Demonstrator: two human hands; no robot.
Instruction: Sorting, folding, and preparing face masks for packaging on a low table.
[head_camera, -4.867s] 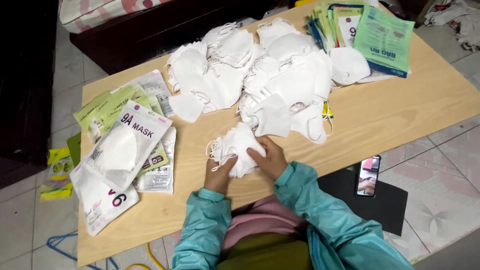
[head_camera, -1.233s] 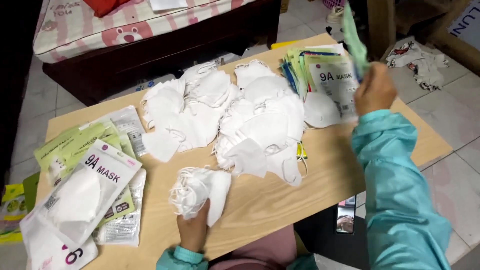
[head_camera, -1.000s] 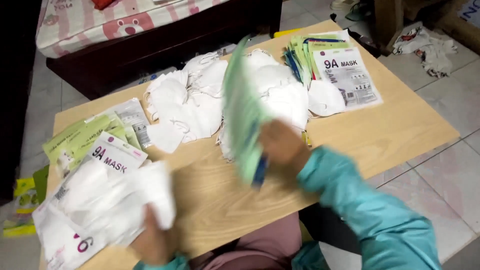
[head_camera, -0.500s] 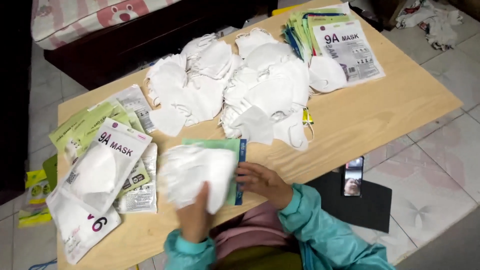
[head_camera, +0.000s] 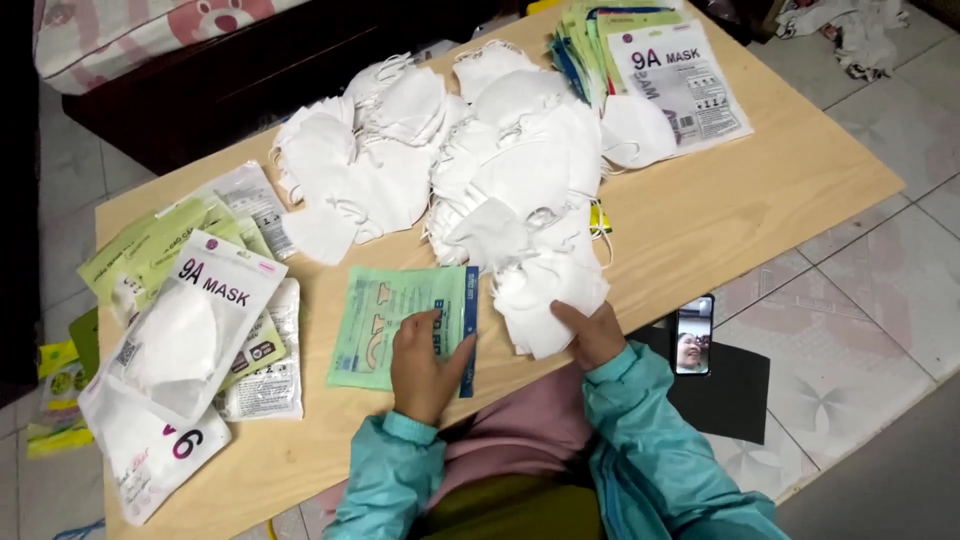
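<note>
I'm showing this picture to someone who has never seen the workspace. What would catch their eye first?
Most likely the big heap of white face masks spread across the middle of the wooden table. Next, the two hands at the near edge: the left hand rests on a flat green pouch, while the right hand presses on a small stack of masks. Filled packets lie piled at the left end.

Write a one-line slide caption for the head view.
Left hand on a green packet, right hand on a white mask stack.
</note>
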